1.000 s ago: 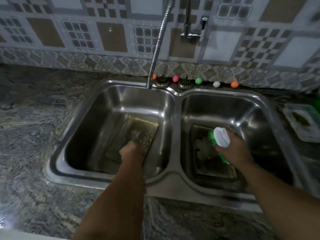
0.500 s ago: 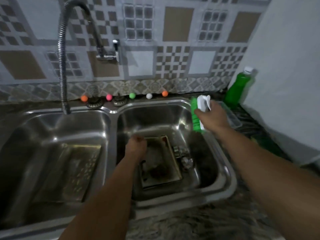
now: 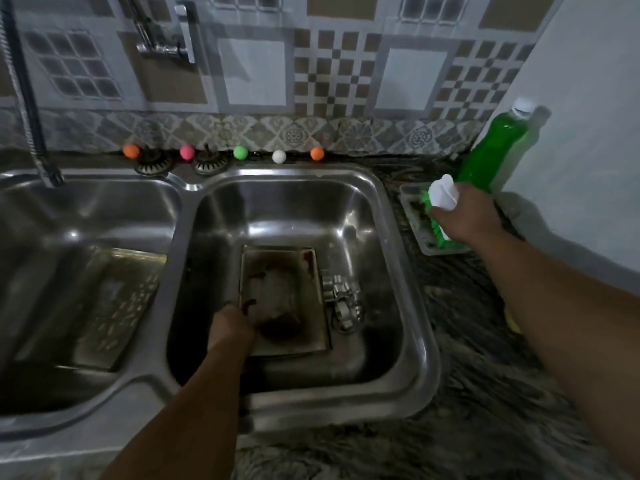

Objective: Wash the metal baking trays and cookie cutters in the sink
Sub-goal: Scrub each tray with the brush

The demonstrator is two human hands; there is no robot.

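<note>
The dark marbled stone tabletop (image 3: 485,393) carries a double sink (image 3: 420,375) of shiny stainless steel, with two deep rounded basins. In the left basin lies a rectangular metal baking tray (image 3: 114,306), flat on the bottom, its surface dull and speckled. In the right basin lies a second baking tray (image 3: 287,296), also rectangular, with a low rim and dark brown burnt stains and a pale greasy patch inside. The left hand (image 3: 232,329) is at the near left corner of this tray; its grip is clenched on the tray edge, as far as the blurred view shows. Just beside the right edge of this tray, on the basin bottom, lies a small heap of metal cookie cutters (image 3: 341,299), thin bright bands bent into rings and shapes.

To the right of the sink, a shallow clear plastic dish (image 3: 433,249) stands on the tabletop. Above it the right hand (image 3: 464,211) grasps a scrub brush (image 3: 440,195) with a smooth white handle and green bristles; the bristles reach down to the dish. Behind it a tall bottle (image 3: 491,150) of green liquid with a white cap leans at the wall.

Along the back rim lie five small round balls (image 3: 240,152) — orange, pink, green, white, orange — and two round metal drain strainers (image 3: 154,164).
</note>
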